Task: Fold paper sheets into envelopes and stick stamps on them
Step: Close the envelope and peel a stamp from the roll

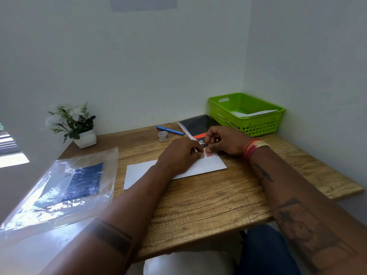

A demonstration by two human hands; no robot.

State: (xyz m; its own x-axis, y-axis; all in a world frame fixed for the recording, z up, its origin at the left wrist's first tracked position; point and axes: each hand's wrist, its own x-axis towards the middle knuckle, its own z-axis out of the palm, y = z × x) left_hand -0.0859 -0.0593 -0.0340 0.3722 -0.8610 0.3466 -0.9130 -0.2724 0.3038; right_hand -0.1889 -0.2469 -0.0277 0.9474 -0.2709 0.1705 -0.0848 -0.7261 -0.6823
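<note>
Mid-frame on the wooden surface point(208, 199), the folded white paper envelope point(204, 166) lies flat so both hands, left point(179, 155) and right point(225, 140), can pinch-press the small red stamp point(209, 154) onto its upper-right corner, each grip closed on it.

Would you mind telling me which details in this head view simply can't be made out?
- Stamp design: too small, part-covered by the fingertips of the left hand and right hand.
- Envelope middle: hidden under the left hand.
- Green basket contents: the wall hides all but a white sheet edge.
- Plastic sleeve print: glare, blur.
- Tape roll pattern: too small.
</note>
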